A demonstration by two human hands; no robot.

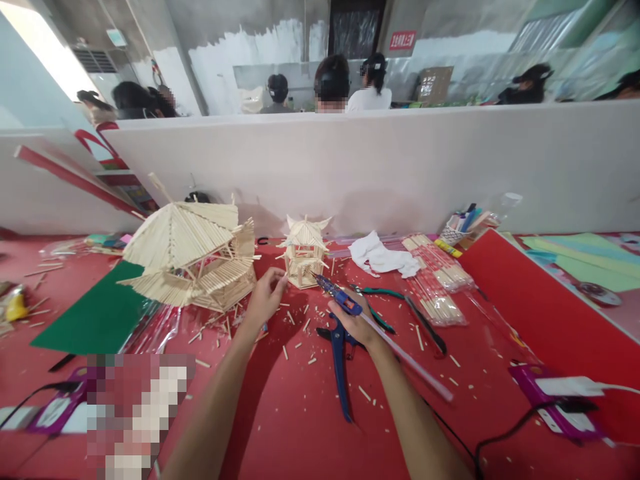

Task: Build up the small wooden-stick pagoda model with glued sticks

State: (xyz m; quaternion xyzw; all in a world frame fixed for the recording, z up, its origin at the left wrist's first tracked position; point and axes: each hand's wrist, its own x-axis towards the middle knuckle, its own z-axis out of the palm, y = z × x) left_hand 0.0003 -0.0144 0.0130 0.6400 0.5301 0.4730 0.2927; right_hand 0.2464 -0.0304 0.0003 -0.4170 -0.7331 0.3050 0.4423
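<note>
A small pavilion model of thin wooden sticks (303, 257) stands upright on the red table. Just left of its base is my left hand (270, 290), thumb and fingertips drawn together; whatever they pinch is too small to make out. My right hand (356, 320) grips a blue hot glue gun (345, 299), its nozzle pointing at the pavilion's lower front. A long clear glue stick (410, 363) trails from the gun's back end. Below that hand lies a blue-handled cutter (340, 373). To the left stands a larger stick-built pavilion (193, 250).
Cut stick scraps litter the red table (290, 427). Right of the pavilion are green-handled pliers (383, 291), a white cloth (381, 255) and bagged sticks (437, 287). A green sheet (93, 317) lies left, a red board (545, 320) right. A white partition (400, 160) rises behind.
</note>
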